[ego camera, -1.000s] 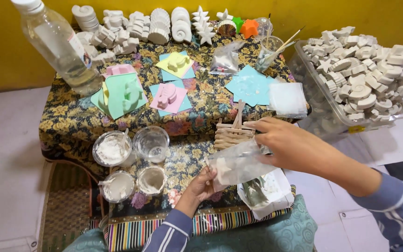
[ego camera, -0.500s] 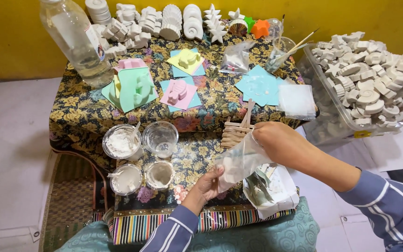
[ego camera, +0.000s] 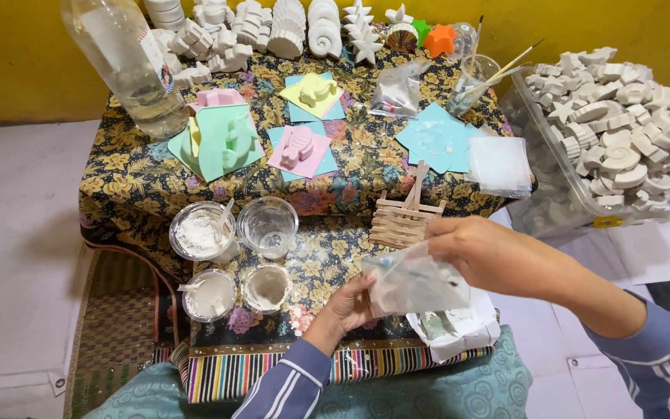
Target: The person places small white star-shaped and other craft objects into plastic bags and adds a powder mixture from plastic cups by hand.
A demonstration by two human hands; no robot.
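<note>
Fig.: R hand [ego camera: 481, 250] and L hand [ego camera: 348, 305], both pinching a clear plastic bag [ego camera: 412, 281] at lower centre of frame, now lifted slightly vs. a sec. ago, above white tray [ego camera: 459, 332]; powder bowls [ego camera: 202, 231] to left.

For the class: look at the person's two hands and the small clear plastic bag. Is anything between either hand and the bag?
Nothing visible. The left hand pinches the clear plastic bag at its lower left, and the right hand holds its upper right edge. Both touch it directly.
</note>
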